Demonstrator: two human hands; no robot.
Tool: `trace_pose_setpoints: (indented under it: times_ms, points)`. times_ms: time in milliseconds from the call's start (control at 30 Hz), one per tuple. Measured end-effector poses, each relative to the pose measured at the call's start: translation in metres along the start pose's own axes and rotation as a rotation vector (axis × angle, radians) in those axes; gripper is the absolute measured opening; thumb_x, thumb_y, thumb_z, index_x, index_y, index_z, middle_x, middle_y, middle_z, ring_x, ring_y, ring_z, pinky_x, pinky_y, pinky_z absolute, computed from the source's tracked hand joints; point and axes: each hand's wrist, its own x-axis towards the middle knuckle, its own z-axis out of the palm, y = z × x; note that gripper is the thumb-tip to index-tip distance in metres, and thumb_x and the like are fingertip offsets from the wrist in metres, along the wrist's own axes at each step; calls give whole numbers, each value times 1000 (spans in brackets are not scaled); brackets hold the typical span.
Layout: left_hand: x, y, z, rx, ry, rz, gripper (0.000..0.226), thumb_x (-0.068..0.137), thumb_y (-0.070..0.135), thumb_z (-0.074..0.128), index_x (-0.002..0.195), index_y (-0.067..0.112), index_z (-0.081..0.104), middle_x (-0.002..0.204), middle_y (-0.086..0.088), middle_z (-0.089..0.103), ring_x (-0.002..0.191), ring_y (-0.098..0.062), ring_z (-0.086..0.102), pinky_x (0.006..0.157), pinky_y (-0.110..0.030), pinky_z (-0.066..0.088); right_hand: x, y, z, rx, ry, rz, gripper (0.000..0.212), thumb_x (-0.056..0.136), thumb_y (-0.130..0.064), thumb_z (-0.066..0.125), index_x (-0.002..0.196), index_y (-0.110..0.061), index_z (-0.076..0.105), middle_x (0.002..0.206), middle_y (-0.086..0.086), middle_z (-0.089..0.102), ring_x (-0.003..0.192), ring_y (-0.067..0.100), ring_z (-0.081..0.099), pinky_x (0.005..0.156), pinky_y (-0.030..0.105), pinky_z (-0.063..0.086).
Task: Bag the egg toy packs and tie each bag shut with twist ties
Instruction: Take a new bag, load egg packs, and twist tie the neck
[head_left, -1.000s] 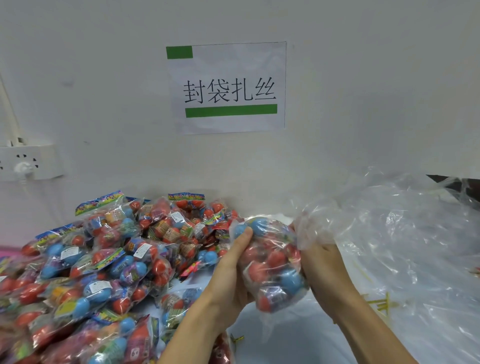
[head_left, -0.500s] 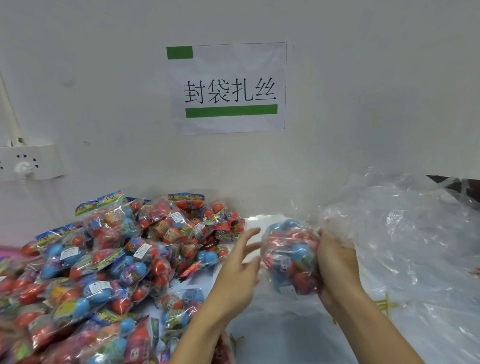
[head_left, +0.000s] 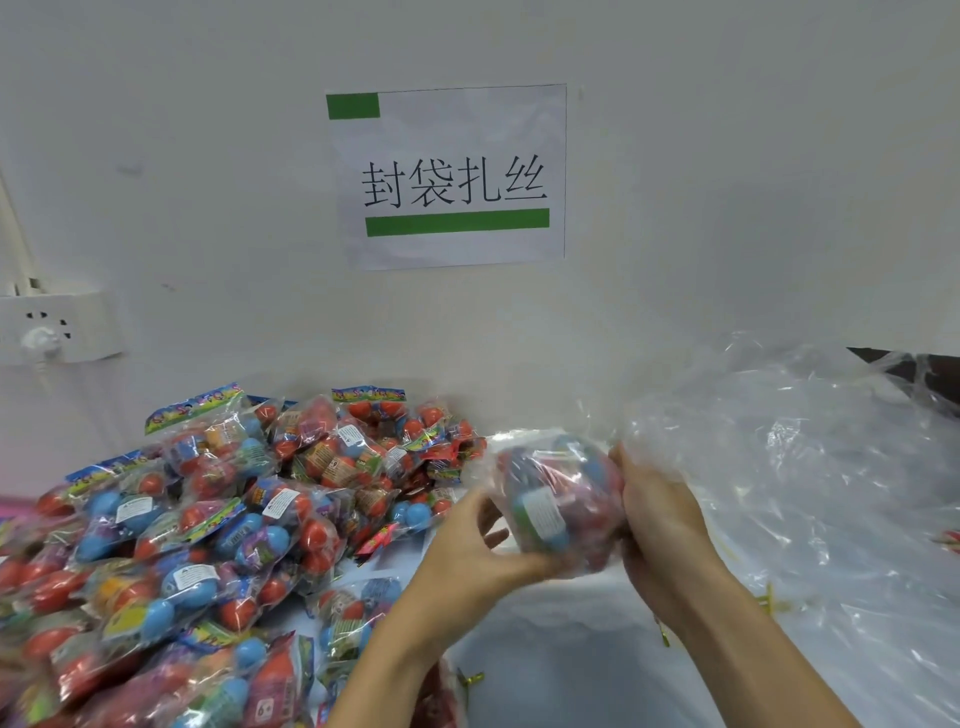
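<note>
The egg toy pack, already wrapped in a thin clear bag, sits in the air between both hands, just above the white surface and slightly blurred; its long axis appears to run roughly up and down, with a white label facing the camera. The left hand cups it from the left and underneath, fingers curled partly round the lower side, while the right hand presses against its right side, closed on the loose film there. That slack film, the part to be gathered into a neck, seems to lie on the right and upper side of the pack, so the right hand is the nearer one for twisting it shut. Gold twist ties lie on the surface just right of the right forearm, another near the left forearm. A large crumpled sheet of clear plastic billows to the right, and a heap of unbagged egg packs fills the left, below a paper sign on the wall
</note>
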Motion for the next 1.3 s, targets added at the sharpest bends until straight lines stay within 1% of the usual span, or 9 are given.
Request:
trace_pose_setpoints:
  times_ms: [167, 367, 500, 667, 800, 967, 1100, 1200, 1300]
  points:
    - [4, 5, -1, -191, 75, -143, 69, 68, 75, 67, 110, 20, 75, 112, -7, 74, 107, -28, 70, 95, -44, 54, -10, 2, 0, -194, -185, -167, 58, 106, -25, 46, 54, -23, 70, 54, -6, 65, 53, 8, 65, 48, 16, 48]
    - [9, 9, 1, -269, 103, -280, 66, 64, 82, 59, 105, 33, 77, 109, -1, 76, 102, -19, 73, 77, -30, 59, -12, 5, -2, -143, -301, -125, 66, 99, 4, 41, 50, -26, 72, 49, -9, 63, 46, 1, 62, 44, 14, 46]
    - [8, 13, 3, -323, 109, -334, 78, 64, 83, 63, 112, 22, 75, 109, -6, 76, 103, -25, 72, 96, -47, 55, -14, 2, 0, -138, -291, -162, 36, 96, -13, 59, 67, -27, 76, 66, 1, 73, 63, 12, 72, 52, 25, 57]
    - [7, 15, -1, -403, 38, -453, 58, 83, 73, 47, 105, 30, 78, 112, -7, 75, 104, -26, 72, 88, -43, 58, -13, 4, -2, -117, -317, -211, 21, 91, -38, 71, 78, -23, 72, 87, 7, 74, 89, 33, 72, 87, 52, 58]
    - [5, 14, -5, -494, -2, -523, 58, 85, 66, 52, 108, 19, 78, 113, -12, 74, 103, -29, 72, 79, -36, 60, -16, 0, -3, -88, -427, -143, 46, 70, -67, 72, 89, -25, 74, 102, 13, 75, 100, 31, 73, 90, 50, 58]
    - [3, 4, -5, -348, 23, -605, 82, 89, 79, 33, 113, 12, 75, 114, -16, 73, 110, -35, 68, 101, -48, 51, -10, 3, 2, -133, -153, -116, 28, 101, -21, 53, 90, -4, 72, 94, 19, 75, 93, 36, 73, 89, 59, 57]
    - [4, -1, -3, 62, 54, -313, 28, 100, 25, 57, 128, 26, 59, 114, 0, 71, 76, -5, 69, 62, -21, 55, 2, 6, -3, -28, 144, -26, 35, 97, -7, 45, 79, -9, 74, 86, 14, 76, 86, 35, 71, 85, 54, 58]
    - [-2, -3, 2, 128, -120, -92, 93, 79, 0, 78, 142, 52, 33, 136, 31, 49, 111, 6, 59, 76, -18, 56, 8, 9, -5, 52, 229, 11, 27, 96, -9, 45, 99, -8, 72, 97, 12, 74, 94, 32, 71, 91, 52, 57]
    - [-6, 2, 12, 69, -177, 51, 107, 66, -1, 88, 145, 44, 32, 121, 46, 51, 111, 15, 57, 80, -8, 50, 9, 12, -2, 77, 238, 34, 26, 100, -16, 47, 107, -5, 69, 99, 13, 74, 97, 34, 71, 92, 53, 57]
